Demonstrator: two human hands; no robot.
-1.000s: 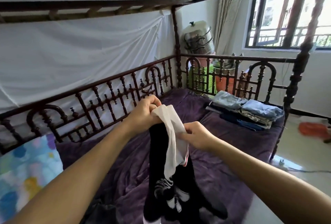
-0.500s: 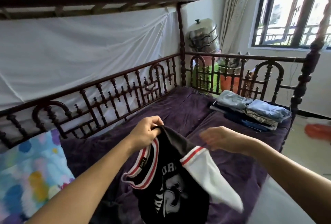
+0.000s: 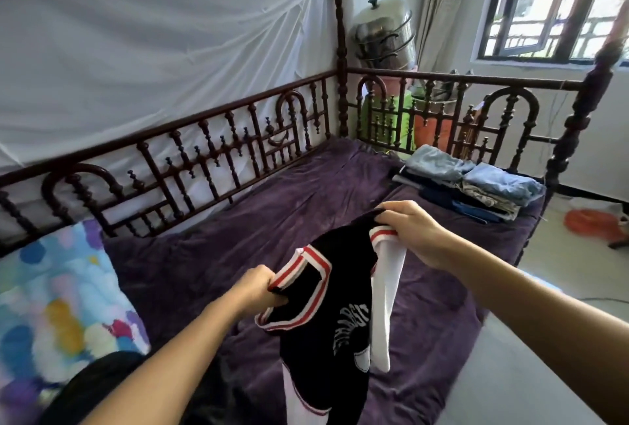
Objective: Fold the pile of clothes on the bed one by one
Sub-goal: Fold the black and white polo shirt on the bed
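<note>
A black shirt [image 3: 340, 288] with white sleeves, red-and-white trim and a white print hangs in the air over the purple bed [image 3: 204, 261]. My left hand [image 3: 260, 288] grips it at the striped neckline. My right hand [image 3: 408, 232] pinches the shoulder where a white sleeve hangs down. The shirt's lower part drops out of view at the bottom edge. A stack of folded clothes [image 3: 476, 186], blue denim on top, lies at the far right corner of the bed.
A dark carved wooden railing [image 3: 211, 159] runs along the far side and foot of the bed. A colourful pillow [image 3: 58, 305] lies at the left. A dark garment [image 3: 95, 380] sits near my left forearm. Steel pots [image 3: 384, 33] stand beyond the railing.
My hands moved apart and lower. The right hand took hold of the shirt's shoulder, and the left shifted to the neckline, so the shirt now hangs spread between them.
</note>
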